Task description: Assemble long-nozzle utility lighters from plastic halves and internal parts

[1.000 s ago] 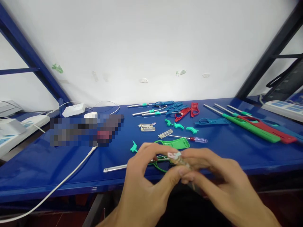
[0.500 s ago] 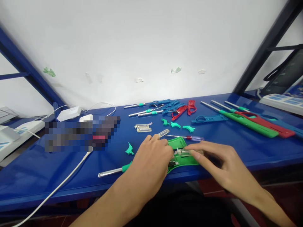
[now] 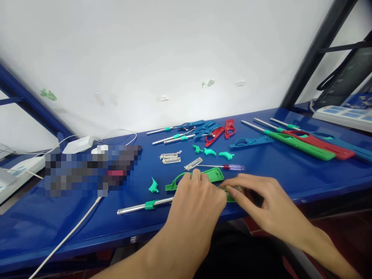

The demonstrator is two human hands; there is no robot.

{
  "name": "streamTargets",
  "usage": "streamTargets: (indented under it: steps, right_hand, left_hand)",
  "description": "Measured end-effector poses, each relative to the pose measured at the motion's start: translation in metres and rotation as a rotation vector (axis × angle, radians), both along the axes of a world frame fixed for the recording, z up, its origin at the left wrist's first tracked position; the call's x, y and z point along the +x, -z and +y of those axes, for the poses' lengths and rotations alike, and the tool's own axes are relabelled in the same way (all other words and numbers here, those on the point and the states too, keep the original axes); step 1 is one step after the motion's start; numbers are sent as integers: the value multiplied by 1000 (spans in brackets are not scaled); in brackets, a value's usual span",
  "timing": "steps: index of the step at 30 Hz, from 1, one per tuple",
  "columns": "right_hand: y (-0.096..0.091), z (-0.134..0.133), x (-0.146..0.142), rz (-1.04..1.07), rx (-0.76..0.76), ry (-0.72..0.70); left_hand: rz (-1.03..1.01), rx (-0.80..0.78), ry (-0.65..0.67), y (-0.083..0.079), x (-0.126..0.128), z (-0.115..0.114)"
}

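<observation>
In the head view, my right hand (image 3: 258, 201) pinches a clear plastic lighter fuel tank (image 3: 236, 188) over a green lighter shell half (image 3: 231, 198) near the table's front edge. My left hand (image 3: 197, 205) is closed over the same shell, meeting the right fingertips. Its own fingertips are hidden, so what they grip cannot be made out. A metal lighter tube (image 3: 132, 209) with a teal collar runs out to the left from under my left hand. Just behind the hands lies another green shell half (image 3: 215, 175).
Behind are clear fuel tanks (image 3: 171, 160), a screwdriver (image 3: 234, 167), teal triggers (image 3: 210, 152), blue shell halves (image 3: 252, 142) and red shell halves (image 3: 229, 130). At right rest long-necked lighters (image 3: 308, 147). A white cable (image 3: 69, 236) crosses the left side of the table (image 3: 43, 217).
My left hand has moved right, up to my right fingertips, uncovering the tube, the rear green shell half and a clear tank by the screwdriver. The view has shifted slightly.
</observation>
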State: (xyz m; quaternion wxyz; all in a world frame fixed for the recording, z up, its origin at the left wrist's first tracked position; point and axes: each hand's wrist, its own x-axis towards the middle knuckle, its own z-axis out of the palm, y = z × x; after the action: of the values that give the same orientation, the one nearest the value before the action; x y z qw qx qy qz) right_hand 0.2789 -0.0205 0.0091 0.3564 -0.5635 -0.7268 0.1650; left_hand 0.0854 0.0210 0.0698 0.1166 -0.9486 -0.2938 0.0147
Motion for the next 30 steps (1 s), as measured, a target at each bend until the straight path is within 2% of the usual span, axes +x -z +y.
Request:
streamTargets:
  steps: [4, 8, 12, 19, 24, 30]
  right_hand:
    - [1, 1, 0, 9, 6, 3]
    - [1, 2, 0, 28, 3, 10]
    - [-1, 1, -1, 47, -20, 26]
    - [0, 3, 0, 105, -43, 39]
    - [0, 4, 0, 145, -35, 45]
    - [-2, 2, -3, 149, -12, 83]
  left_hand:
    - [-21, 118, 0, 10, -8, -3]
    - [-155, 194, -10, 19, -20, 0]
    - [-337, 70, -47, 27, -29, 7]
    - [-695, -141, -32, 47, -38, 13]
    - [-832, -165, 11, 59, -41, 11]
    - [-903, -189, 28, 62, -42, 11]
